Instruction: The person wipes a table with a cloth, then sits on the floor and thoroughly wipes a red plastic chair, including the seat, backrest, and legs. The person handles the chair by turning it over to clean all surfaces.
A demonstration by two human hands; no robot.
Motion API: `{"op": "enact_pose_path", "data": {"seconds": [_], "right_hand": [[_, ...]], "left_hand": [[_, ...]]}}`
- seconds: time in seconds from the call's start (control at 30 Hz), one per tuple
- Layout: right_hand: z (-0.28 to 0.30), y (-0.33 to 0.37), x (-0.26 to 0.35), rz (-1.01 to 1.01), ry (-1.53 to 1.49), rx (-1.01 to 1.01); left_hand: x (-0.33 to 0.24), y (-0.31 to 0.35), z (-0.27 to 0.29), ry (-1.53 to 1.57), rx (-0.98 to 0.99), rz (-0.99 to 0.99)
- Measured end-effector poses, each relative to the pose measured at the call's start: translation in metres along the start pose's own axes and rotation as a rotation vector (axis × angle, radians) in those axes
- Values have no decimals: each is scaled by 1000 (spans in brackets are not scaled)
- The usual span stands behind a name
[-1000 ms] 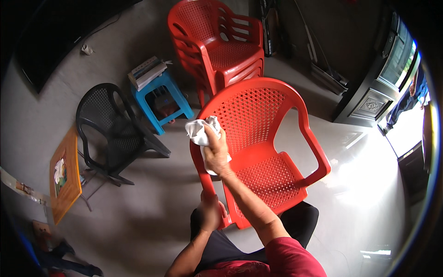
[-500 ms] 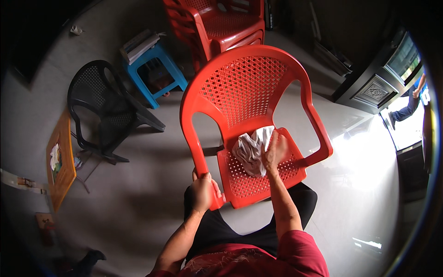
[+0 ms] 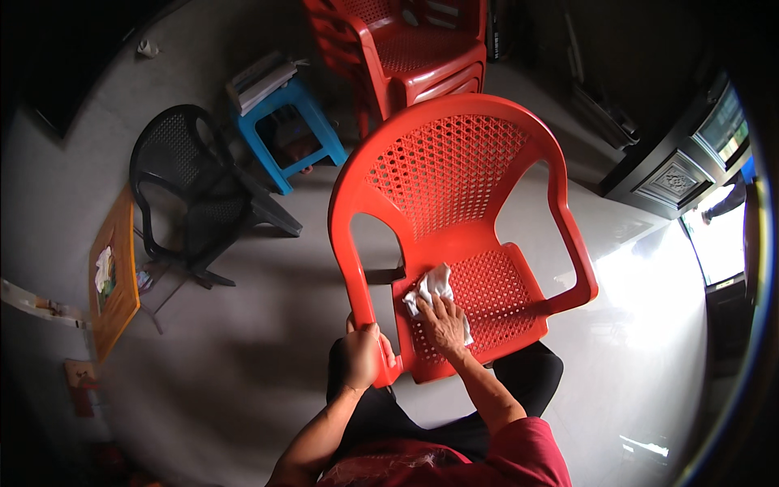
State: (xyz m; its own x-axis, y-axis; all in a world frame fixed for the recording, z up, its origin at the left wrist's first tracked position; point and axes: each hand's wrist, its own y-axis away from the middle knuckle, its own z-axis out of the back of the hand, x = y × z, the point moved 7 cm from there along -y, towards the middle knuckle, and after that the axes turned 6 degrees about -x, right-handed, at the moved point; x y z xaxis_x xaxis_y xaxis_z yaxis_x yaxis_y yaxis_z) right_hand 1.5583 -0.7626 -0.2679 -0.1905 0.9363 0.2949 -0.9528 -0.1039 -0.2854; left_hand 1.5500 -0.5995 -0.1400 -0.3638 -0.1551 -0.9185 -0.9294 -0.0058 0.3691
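Concrete floor (image 3: 268, 325), grey and smooth, spreads under everything, with bright glare behind the red perforated plastic armchair (image 3: 454, 235) toward an open doorway. Beyond the armchair's backrest stands a stack of matching red plastic chairs (image 3: 406, 49); to the armchair's left sit a blue plastic stool (image 3: 288, 130) carrying stacked books and, further left, a black mesh plastic chair (image 3: 195, 195). The armchair stands upright, its backrest on the side away from the person and its seat front facing the person's legs, so its front-to-back line runs straight away from them. The left hand (image 3: 363, 355) is curled closed around the front end of the armchair's left armrest. The right hand (image 3: 445, 323) lies flat, fingers spread, pressing a crumpled white cloth (image 3: 430, 286) onto the seat's left front part.
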Motion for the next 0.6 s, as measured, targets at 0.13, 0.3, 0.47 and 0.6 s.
{"op": "enact_pose_path", "data": {"seconds": [0.13,0.3,0.47,0.6], "right_hand": [[1,-4,-25,-325,-295,42],[37,-61,-92,-639,-670,-790],[-20,-102,-182,-845,-798,-842],[-72,-117,-143,-1197,-631,-462]], "left_hand": [[2,-2,-1,13,-5,-6],[11,-4,9,55,-15,-75],[13,-7,-1,47,28,-72],[17,-7,5,29,30,-57]]}}
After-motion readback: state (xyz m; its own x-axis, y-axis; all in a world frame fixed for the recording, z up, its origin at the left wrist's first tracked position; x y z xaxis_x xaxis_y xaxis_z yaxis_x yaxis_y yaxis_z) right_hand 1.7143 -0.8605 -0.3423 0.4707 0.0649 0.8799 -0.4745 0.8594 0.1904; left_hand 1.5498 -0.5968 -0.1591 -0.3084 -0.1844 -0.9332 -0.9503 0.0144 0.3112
